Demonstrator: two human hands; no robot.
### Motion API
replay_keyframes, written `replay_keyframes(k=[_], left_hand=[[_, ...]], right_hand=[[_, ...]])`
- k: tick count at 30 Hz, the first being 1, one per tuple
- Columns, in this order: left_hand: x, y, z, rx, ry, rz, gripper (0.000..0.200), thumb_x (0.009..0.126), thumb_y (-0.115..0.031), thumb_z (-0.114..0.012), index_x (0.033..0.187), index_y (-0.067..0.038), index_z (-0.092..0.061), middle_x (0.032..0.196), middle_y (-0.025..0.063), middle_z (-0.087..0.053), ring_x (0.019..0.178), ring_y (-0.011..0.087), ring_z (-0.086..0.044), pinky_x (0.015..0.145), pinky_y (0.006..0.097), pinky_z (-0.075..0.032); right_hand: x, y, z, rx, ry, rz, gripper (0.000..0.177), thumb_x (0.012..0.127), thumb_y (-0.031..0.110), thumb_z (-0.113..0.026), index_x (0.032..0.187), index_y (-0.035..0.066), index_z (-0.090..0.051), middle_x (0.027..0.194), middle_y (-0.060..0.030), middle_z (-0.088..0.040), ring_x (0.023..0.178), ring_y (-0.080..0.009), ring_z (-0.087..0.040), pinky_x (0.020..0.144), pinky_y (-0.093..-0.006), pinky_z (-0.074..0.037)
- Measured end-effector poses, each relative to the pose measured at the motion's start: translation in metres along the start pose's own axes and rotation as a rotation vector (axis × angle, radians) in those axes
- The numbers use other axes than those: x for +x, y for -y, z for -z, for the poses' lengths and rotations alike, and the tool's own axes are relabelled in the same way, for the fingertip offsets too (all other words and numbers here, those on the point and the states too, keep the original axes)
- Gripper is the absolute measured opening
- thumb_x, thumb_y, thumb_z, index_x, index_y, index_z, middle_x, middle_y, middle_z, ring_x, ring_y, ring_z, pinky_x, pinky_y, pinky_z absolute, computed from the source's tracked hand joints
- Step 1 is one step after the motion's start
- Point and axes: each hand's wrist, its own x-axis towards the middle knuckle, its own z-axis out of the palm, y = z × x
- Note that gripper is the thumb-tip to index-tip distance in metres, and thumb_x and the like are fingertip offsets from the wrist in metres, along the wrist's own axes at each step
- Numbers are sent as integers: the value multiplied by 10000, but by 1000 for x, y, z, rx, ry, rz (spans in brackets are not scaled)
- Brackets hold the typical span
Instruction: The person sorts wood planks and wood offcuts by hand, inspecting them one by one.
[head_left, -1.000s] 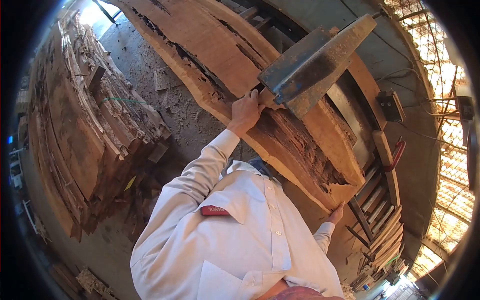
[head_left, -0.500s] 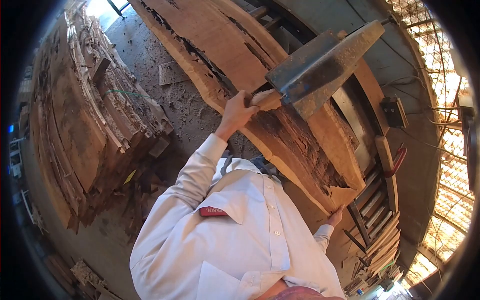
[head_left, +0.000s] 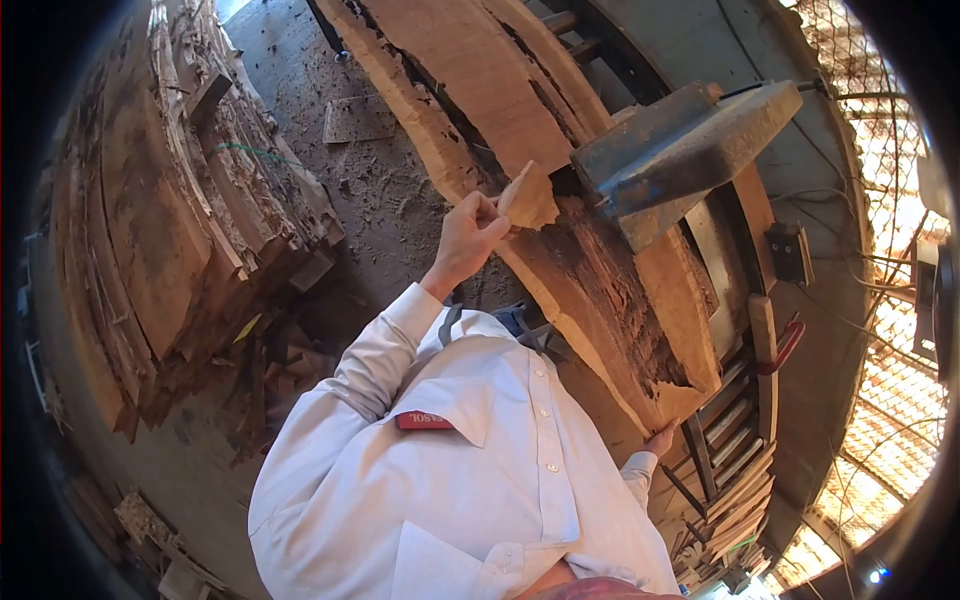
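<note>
My left hand (head_left: 466,238) pinches a small broken piece of wood (head_left: 530,198) between thumb and fingers, above the slab's near side. A long wooden slab (head_left: 600,345) with a rough live edge and a dark, crumbling hollow runs under a worn blue metal guard (head_left: 680,165). Low on the right, my right hand (head_left: 661,440) grips the slab's near end at its edge; most of its fingers are hidden below. The wood piece is tilted up, just left of the guard.
Rough planks (head_left: 130,230) are stacked high on the left. Wood chips litter the floor (head_left: 370,190). Rollers (head_left: 735,425), a red clamp-like handle (head_left: 785,348) and stacked strips (head_left: 735,500) lie at right, before a mesh wall (head_left: 890,350).
My left hand has tilted the small wood piece upward and drawn it away from the guard. My right hand stays at the slab's end. The view has shifted slightly.
</note>
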Motion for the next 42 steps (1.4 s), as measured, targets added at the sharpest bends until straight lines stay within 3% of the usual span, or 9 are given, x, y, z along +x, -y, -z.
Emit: replay_keyframes(k=[6, 7, 12, 20, 26, 31, 36, 39, 42], left_hand=[[-32, -70, 9, 929, 8, -933, 171, 823, 14, -724, 867, -22, -562, 1173, 147, -699, 969, 293, -735, 787, 356, -620], [-35, -65, 13, 1025, 64, -958, 169, 816, -23, -728, 882, -39, -574, 1206, 127, -694, 1113, 294, -695, 847, 384, -611], [-38, -20, 29, 1132, 248, -895, 132, 836, -83, -694, 897, -37, -586, 1255, 116, -676, 1202, 302, -652, 931, 388, -588], [-42, -20, 31, 886, 143, -867, 168, 837, -49, -751, 864, -46, -586, 1161, 117, -718, 1090, 304, -703, 843, 397, -618], [-71, -58, 40, 217, -157, -478, 186, 927, -46, -732, 1040, 3, -594, 1013, 114, -702, 899, 153, -720, 768, 302, -579], [-96, -9, 111, -210, -602, -204, 157, 942, -48, -700, 1042, 7, -592, 979, 105, -683, 896, 152, -706, 779, 303, -615], [-176, 47, 192, -8, -1002, 5, 194, 924, -106, -723, 988, 31, -603, 888, 87, -654, 777, 155, -683, 692, 320, -639], [-209, 63, 218, 215, -1136, 131, 195, 907, -122, -727, 941, 28, -608, 921, 90, -628, 807, 180, -682, 695, 341, -654], [-222, 100, 241, 53, -1096, 185, 173, 932, -105, -701, 988, 22, -598, 942, 106, -639, 835, 188, -692, 703, 354, -663]], right_hand=[[20, -22, 2, -2, -67, 82, 705, 961, 588, -652, 1242, -59, -674, 1129, -132, -696, 905, -223, -685, 696, -324, -550], [12, -13, -1, -47, -88, 57, 701, 959, 593, -653, 1226, -54, -680, 1087, -120, -698, 857, -212, -679, 652, -314, -533], [-7, -1, -18, 5, -83, 38, 702, 938, 633, -655, 1174, -27, -702, 918, -76, -686, 644, -168, -631, 475, -277, -435], [16, -13, 4, 12, 33, -88, 909, 885, 709, -656, 1412, -25, -563, 1392, -172, -597, 1211, -318, -608, 989, -448, -527], [34, 41, -44, -264, 132, -101, 919, 880, 719, -652, 1414, -23, -562, 1392, -170, -597, 1211, -323, -608, 993, -452, -524], [41, 62, -69, -382, 143, -71, 928, 875, 728, -649, 1415, -21, -561, 1393, -169, -597, 1210, -327, -608, 997, -456, -522], [43, 73, -71, -433, 151, -65, 937, 871, 737, -645, 1417, -20, -560, 1393, -167, -597, 1210, -331, -608, 1000, -459, -519], [43, 73, -60, -395, 119, -93, 942, 868, 742, -643, 1417, -19, -560, 1394, -166, -598, 1210, -333, -608, 1003, -461, -518], [40, 64, -47, -341, 65, -104, 948, 866, 748, -641, 1418, -18, -559, 1394, -165, -598, 1210, -335, -607, 1005, -463, -516]])
